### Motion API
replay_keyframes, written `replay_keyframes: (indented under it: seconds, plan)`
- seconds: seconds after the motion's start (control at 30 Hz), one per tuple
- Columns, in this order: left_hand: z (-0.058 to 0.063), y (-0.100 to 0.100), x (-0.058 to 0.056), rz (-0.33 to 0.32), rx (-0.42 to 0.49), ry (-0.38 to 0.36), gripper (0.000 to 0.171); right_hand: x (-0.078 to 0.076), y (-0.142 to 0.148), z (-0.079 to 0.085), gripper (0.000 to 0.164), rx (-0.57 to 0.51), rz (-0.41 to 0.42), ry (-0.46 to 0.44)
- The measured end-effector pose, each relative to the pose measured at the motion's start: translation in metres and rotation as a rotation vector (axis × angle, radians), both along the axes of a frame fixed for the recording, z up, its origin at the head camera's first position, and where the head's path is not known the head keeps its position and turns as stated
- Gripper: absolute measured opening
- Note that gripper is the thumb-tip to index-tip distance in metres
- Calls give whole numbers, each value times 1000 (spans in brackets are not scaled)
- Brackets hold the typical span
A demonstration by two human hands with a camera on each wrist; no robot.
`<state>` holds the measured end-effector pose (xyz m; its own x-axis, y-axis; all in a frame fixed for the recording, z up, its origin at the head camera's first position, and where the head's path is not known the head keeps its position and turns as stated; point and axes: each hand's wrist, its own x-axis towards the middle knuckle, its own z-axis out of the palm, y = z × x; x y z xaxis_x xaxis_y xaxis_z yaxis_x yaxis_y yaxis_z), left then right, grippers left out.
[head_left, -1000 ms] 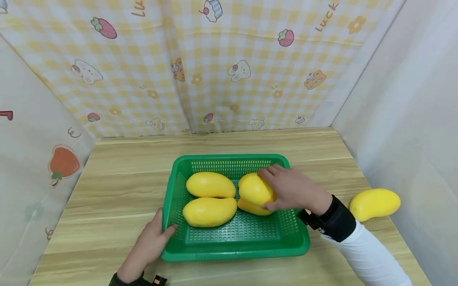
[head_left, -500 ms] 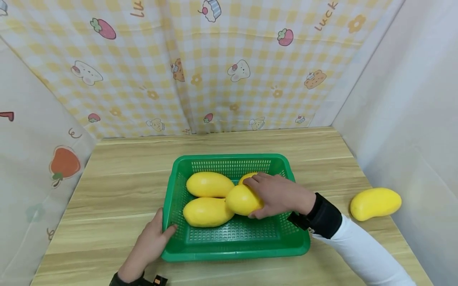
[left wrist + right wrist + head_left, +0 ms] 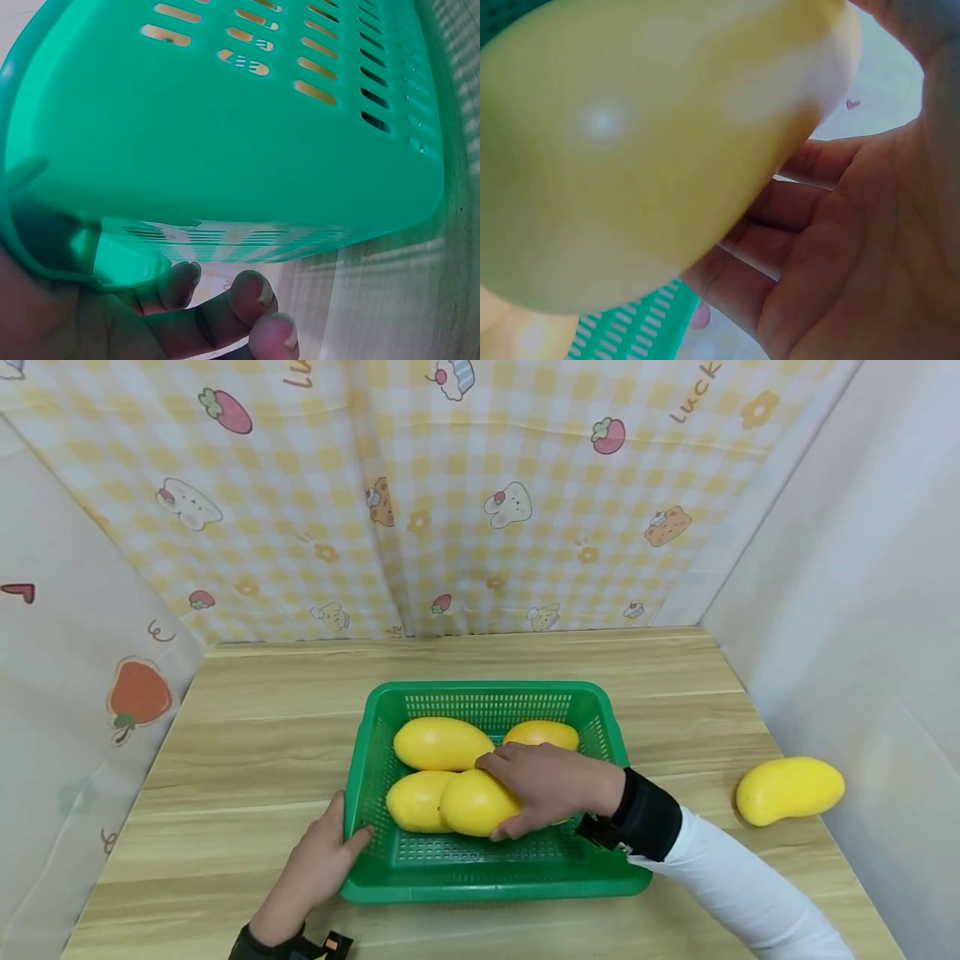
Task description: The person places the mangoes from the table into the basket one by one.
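My right hand (image 3: 553,783) grips a yellow mango (image 3: 476,806) from its right side, inside the green plastic basket (image 3: 491,892). This mango overlaps the front-left mango (image 3: 411,802); I cannot tell whether they touch. In the right wrist view, fingers curl along the mango's (image 3: 645,150) side. Behind lie a back-left mango (image 3: 441,742) and a back-right mango (image 3: 542,732); another is mostly hidden beneath my right hand. My left hand (image 3: 318,864) holds the basket's left rim, thumb over the edge. Its fingers hang outside the slotted wall (image 3: 187,135) in the left wrist view.
One more mango (image 3: 790,790) lies on the wooden table (image 3: 262,735) to the right of the basket, near the table's right edge. A yellow checked cloth (image 3: 465,552) hangs behind, with pale sheets at both sides.
My right hand has carried the mango leftward and toward the front, from the basket's right side to over the front-left mango. The back-right mango is now uncovered. My left hand keeps its place.
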<state>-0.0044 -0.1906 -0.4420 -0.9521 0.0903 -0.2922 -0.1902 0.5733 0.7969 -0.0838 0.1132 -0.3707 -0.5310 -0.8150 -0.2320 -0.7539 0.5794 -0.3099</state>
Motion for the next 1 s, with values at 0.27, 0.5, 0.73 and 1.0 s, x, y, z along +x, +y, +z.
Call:
replay_keyframes:
  seconds: [0.27,0.5,0.73,1.0]
  plan:
    - [1,0,0,1,5,0,43,2,-20,-5,83,-8,82,-55]
    - [-1,-1,0,6,29,-2,42,8,-37,-11,80,3,145,-56]
    - [-2,0,0,15,45,-1,41,10,-47,-11,74,-19,179,-61]
    - [0,0,-1,12,39,8,42,15,-55,-14,76,3,204,-98]
